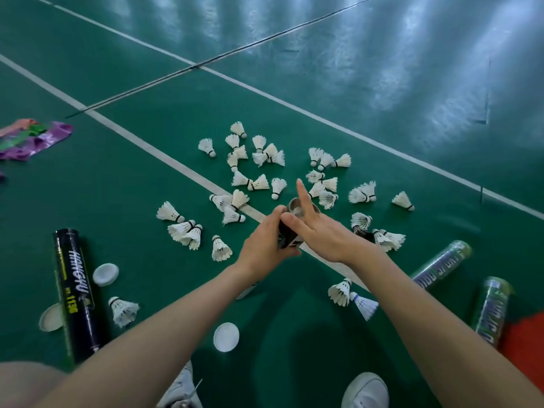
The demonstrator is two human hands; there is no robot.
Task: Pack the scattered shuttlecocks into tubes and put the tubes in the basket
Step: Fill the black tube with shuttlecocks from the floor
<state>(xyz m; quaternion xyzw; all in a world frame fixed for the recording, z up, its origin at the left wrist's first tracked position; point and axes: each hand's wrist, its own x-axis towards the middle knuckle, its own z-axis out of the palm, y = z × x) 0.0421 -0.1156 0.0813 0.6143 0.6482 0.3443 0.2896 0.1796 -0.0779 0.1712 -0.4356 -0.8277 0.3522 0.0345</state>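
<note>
Green court floor (117, 187), white line (141, 142) running diagonally under the work area. Second black tube (77, 293) lies flat on the floor at my left, well apart from my hands. Two green tubes (441, 265) lie at my right, the nearer one (492, 312) touching an orange object (524, 346) at the frame edge; can't tell what that is. Crumpled purple wrap (38, 139) far left. My white shoes (365, 390) at the bottom edge. Left hand (265, 245): fingers wrapped round the black tube (287, 237), holding it roughly upright over the white line, open mouth facing up and away from me. Right hand (323, 234): grasping nothing, fingers straight, laid across the near side of the tube's mouth, index finger (303, 198) pointing out past the rim. Something white sits inside the mouth, too blurred to identify. Shuttlecocks (278, 187) scattered on the floor in a loose cluster beyond and around the held tube, a few more near my right forearm and one beside the second black tube. Three white caps (226, 337) loose on the floor: one between my forearms, two beside the second black tube.
</note>
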